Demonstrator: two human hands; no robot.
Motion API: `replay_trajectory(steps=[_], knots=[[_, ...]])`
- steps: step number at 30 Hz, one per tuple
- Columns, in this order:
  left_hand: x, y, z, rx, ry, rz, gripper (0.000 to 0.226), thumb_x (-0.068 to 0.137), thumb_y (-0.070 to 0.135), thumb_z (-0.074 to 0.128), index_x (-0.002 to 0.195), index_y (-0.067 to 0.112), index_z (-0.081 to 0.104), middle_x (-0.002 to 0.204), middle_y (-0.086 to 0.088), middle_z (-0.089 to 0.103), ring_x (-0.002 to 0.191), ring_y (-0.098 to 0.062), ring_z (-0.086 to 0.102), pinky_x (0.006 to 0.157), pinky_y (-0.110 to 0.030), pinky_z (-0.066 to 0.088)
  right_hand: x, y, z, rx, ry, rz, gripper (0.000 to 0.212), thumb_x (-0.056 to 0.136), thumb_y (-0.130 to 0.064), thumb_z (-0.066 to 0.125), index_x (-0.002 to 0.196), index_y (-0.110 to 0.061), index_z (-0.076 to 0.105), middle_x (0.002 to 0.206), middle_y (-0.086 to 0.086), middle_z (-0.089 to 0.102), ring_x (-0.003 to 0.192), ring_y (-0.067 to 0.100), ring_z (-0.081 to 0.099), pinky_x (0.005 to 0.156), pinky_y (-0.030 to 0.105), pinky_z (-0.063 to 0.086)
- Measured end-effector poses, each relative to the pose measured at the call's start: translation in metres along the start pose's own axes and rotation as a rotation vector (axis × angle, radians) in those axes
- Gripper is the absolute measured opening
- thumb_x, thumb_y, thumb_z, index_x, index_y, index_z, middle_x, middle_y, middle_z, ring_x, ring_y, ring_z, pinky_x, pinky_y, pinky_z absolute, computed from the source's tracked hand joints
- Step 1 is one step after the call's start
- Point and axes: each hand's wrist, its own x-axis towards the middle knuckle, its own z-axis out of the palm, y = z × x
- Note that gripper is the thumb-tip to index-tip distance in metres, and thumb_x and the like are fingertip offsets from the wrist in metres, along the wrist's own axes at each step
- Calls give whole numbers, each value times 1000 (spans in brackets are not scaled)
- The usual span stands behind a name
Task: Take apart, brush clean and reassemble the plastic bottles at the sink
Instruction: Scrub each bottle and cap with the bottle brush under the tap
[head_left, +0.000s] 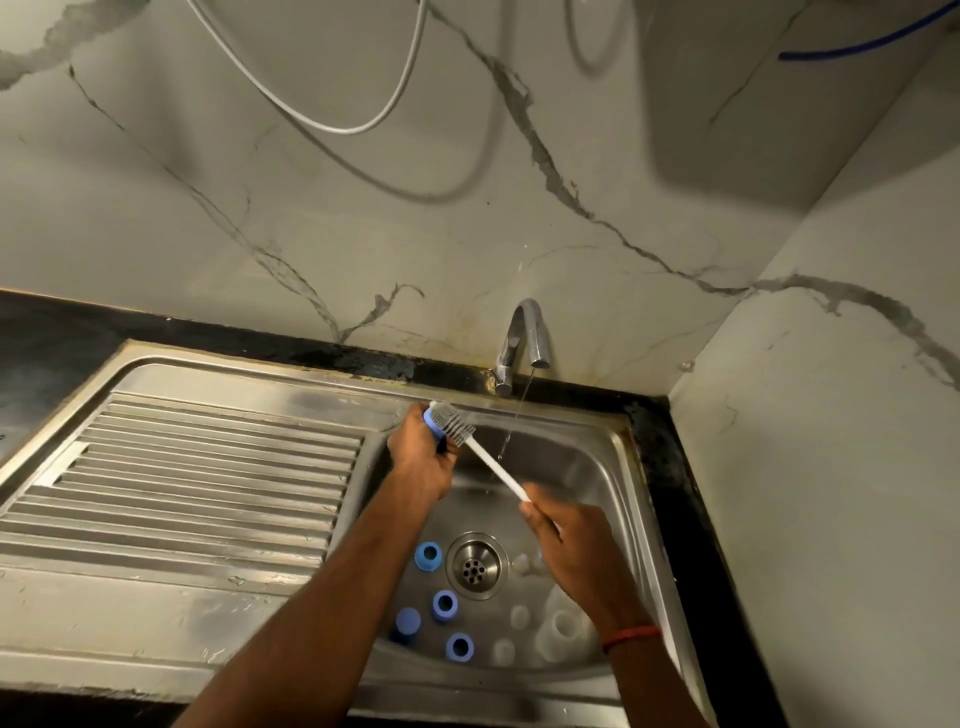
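My right grip (566, 540), clenched on the white bottle brush (496, 467) just right of the drain (474, 565), should twist the bristles through the blue bottle collar (432, 422) grasped in my left grip (421, 457) beyond the drain, with both eased under the running tap (532, 332).

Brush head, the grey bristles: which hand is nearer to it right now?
Left. The left hand holds a blue bottle part right against the brush head; the right hand grips the far end of the white handle, lower right.
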Motion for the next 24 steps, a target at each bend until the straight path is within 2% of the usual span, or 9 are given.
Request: replay_trajectory(steps=[2,4,7,9,12,16,21,24], knots=[[3,-1,-3,-5,-10,-13,28,96,24,65,115,3,65,96,-13,72,72,-15,67,52,-19,54,-3,3,-3,-9,20,26,23,100,-30,56,116,-21,71,55,-6,54,54,11,57,53,27,48],[-1,-6,-2,18,-43,8,44,91,40,71,117,6,66,106,-15,73,69,-13,67,50,-18,54,5,0,1,-41,64,43,28,100,-32,56,123,-21,68,53,-8,50,50,8,53,49,18,41],[-7,-12,6,108,-102,91,80,60,70,77,108,7,69,100,-13,75,70,-16,69,61,-25,60,15,-13,10,-20,93,68,32,101,-30,55,129,-19,65,55,-12,47,49,5,50,48,14,36],[-11,-11,9,248,-95,155,91,47,82,70,100,9,68,88,-10,74,72,-18,67,67,-30,60,15,-15,10,46,110,104,34,101,-29,55,132,-17,63,55,-11,49,54,4,54,48,16,37],[-13,-17,9,455,-95,246,85,56,90,51,90,13,66,74,-5,63,64,-15,56,57,-28,47,15,-15,5,59,132,110,35,101,-27,56,132,-15,63,54,-9,49,57,3,55,47,15,37],[-19,-27,8,550,-239,380,65,73,77,42,86,17,62,72,-3,63,66,-14,58,62,-28,50,16,-16,7,72,144,100,35,101,-28,55,132,-16,63,53,-10,47,52,5,51,47,17,36],[-15,-26,5,593,-265,331,71,78,81,38,88,15,62,73,-4,62,67,-17,59,63,-31,51,2,-17,11,109,127,119,33,101,-29,54,133,-20,61,55,-7,48,55,5,52,48,17,38],[-10,-24,-1,448,-169,197,83,76,85,35,100,12,65,84,-11,72,75,-22,67,74,-36,56,-9,-8,14,168,80,149,30,100,-26,56,129,-22,64,59,-6,56,53,6,54,52,24,47]])
